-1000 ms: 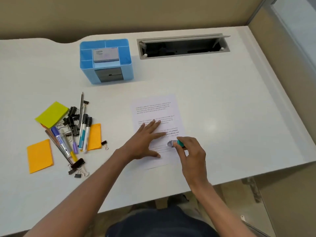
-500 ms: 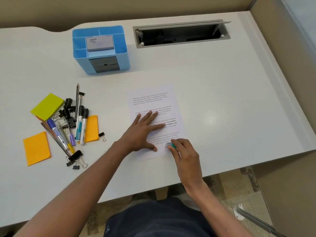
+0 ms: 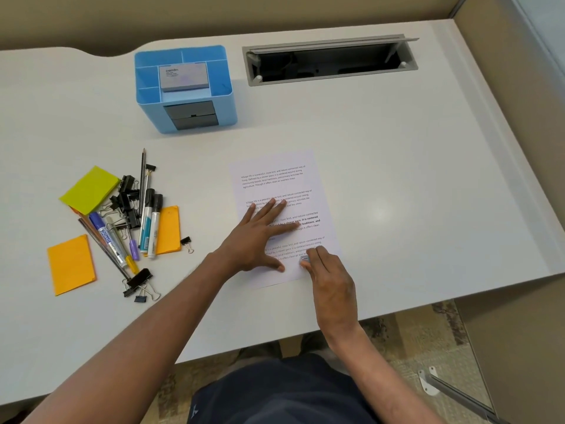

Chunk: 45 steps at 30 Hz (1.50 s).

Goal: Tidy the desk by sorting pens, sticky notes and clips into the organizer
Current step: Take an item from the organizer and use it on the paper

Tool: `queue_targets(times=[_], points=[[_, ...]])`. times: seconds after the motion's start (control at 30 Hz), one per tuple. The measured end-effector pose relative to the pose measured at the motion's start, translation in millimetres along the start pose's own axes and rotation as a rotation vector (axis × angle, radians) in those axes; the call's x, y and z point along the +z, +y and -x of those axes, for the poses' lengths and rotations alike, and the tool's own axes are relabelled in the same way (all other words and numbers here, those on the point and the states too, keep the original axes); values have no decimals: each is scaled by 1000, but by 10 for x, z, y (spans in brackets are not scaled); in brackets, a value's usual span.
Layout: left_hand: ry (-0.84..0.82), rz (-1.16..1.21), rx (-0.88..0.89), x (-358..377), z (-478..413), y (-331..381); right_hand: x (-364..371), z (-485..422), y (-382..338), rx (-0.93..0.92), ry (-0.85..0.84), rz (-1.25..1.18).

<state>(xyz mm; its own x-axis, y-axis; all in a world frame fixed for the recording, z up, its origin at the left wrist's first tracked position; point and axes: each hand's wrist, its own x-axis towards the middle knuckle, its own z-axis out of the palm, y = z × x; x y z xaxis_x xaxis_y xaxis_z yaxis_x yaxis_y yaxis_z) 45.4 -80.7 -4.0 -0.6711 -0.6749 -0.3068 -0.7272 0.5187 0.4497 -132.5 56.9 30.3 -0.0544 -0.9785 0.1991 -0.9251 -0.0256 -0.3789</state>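
A blue desk organizer (image 3: 153,117) with two grey drawers stands at the back left, a grey pad (image 3: 182,76) lying in its top. At the left lies a heap of markers and pens (image 3: 149,221), black binder clips (image 3: 127,194), a yellow-green sticky pad (image 3: 90,189) and orange sticky notes (image 3: 71,264). My left hand (image 3: 260,237) presses flat, fingers spread, on a printed sheet (image 3: 275,166). My right hand (image 3: 333,289) pinches a small grey-tipped tool (image 3: 304,258) against the sheet's lower right; most of the tool is hidden by my fingers.
A grey cable slot (image 3: 330,61) stands open at the back of the white desk (image 3: 428,179). A partition wall closes off the right side. The desk's front edge runs just below my wrists. A lone small clip (image 3: 186,241) lies beside the heap.
My right hand has slid a little left along the sheet's lower lines, and the tool's teal part is now hidden under the fingers. The left hand stays flat on the paper.
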Motion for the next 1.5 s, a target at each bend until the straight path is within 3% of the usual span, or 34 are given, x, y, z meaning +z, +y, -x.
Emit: queue_targets(times=[0.4,0.6,0.73,0.87,1.1,1.3,1.5], points=[[6,0,5,27,-9,-29,15,40,2,-4,-2,1],[5,-4,5,31,-5,-24,-113,-61,-27,90,-43,-144],[1,-23,0,29,-12,-21,-401,-213,20,203,78,-328],[21,-41,4,42,-2,-32,-678,-474,46,217,217,-362],[32,-56,26,61,9,-50,-861,-924,-76,203,315,-412],[128,30,33,-59,16,-110,-839,-1469,-501,164,360,-577],[325,101,-119,-585,-11,-395,-564,-2192,-1057,220,319,-791]])
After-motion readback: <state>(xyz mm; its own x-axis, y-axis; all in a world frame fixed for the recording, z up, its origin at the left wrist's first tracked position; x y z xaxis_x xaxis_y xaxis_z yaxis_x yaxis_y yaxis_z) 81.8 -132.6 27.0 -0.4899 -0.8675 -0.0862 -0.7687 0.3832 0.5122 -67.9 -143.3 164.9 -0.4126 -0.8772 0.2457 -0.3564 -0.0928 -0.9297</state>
